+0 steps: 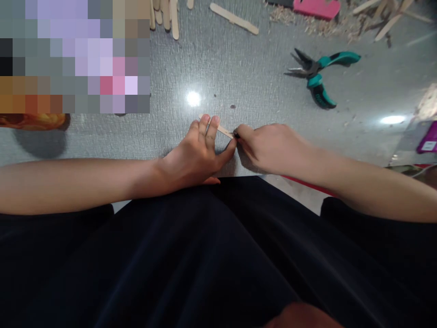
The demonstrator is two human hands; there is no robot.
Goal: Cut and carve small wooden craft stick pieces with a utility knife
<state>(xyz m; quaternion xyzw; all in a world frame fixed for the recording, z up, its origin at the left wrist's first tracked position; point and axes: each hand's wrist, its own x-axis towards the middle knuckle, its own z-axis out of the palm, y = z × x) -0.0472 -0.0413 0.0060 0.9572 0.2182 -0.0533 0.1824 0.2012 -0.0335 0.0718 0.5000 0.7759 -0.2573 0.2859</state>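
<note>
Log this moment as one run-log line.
left hand: holding wooden stick | right hand: pinching small dark item at stick's end, identity unclear | pliers: jaws apart, on table

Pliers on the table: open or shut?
Open. The pliers lie with jaws apart and teal handles spread wide.

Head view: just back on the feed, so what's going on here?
A person's left hand holds a wooden stick near the table's edge. Their right hand pinches a small dark piece at the stick's end; it's too small to identify. Teal-handled pliers lie open beyond the right hand, and another stick lies farther back.
</note>
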